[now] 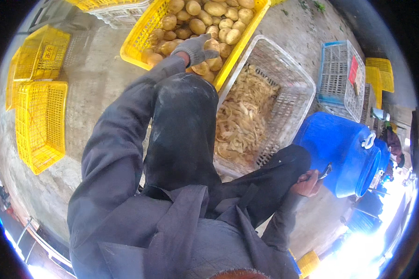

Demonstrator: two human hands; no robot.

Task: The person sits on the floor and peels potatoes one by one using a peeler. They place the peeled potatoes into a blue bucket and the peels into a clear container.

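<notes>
Many pale, unevenly browned potatoes (197, 26) fill a yellow plastic crate (134, 48) at the top. My left hand (197, 50), in a grey knitted glove, reaches over them with thumb and forefinger apart; whether it touches a potato beneath is unclear. At the right, my bare right hand (306, 183) holds a small hand tool with a metal head, probably a peeler (325, 171), beside my knee. Between my legs and a blue barrel stands a whitish plastic crate (293, 83), with a heap of peelings (244, 118) inside.
Blue plastic barrels (335, 150) stand right of my knee. A grey and blue crate (335, 76) is behind them. Yellow crates (42, 122) stand on the concrete floor at the left, and a stacked white crate (122, 15) is at the top. Another person (392, 143) is partly visible far right.
</notes>
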